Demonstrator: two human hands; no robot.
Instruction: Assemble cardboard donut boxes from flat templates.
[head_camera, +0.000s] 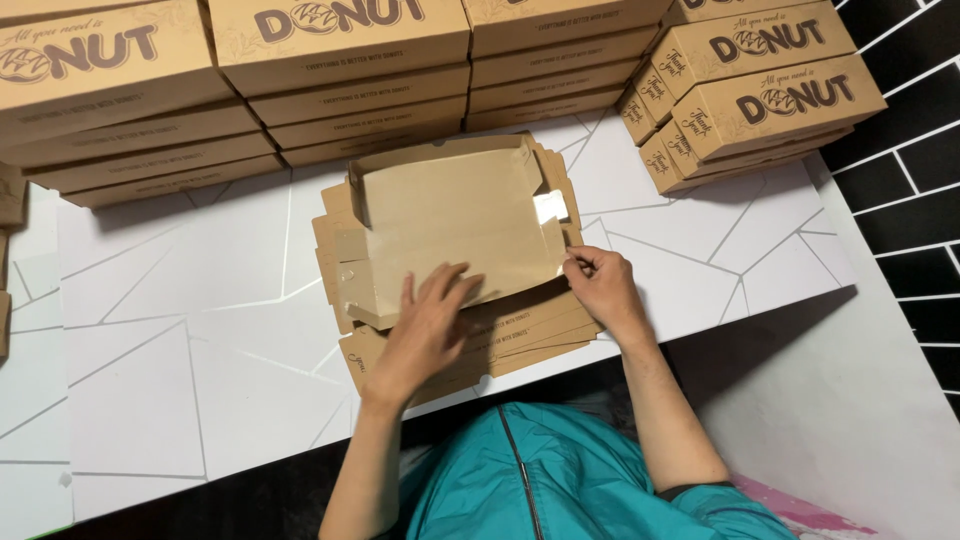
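Half-folded box (450, 215) dead ahead, long axis left-right. Left hand (425, 335) flat on near flap; right hand (600, 285) pinches near-right corner.

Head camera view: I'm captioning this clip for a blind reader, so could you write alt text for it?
A person's two bare hands fold a flat brown cardboard box blank on a white table: the left hand presses its near edge, the right hand pinches its right corner. More flat blanks lie beneath, and stacks of finished boxes line the far edge.
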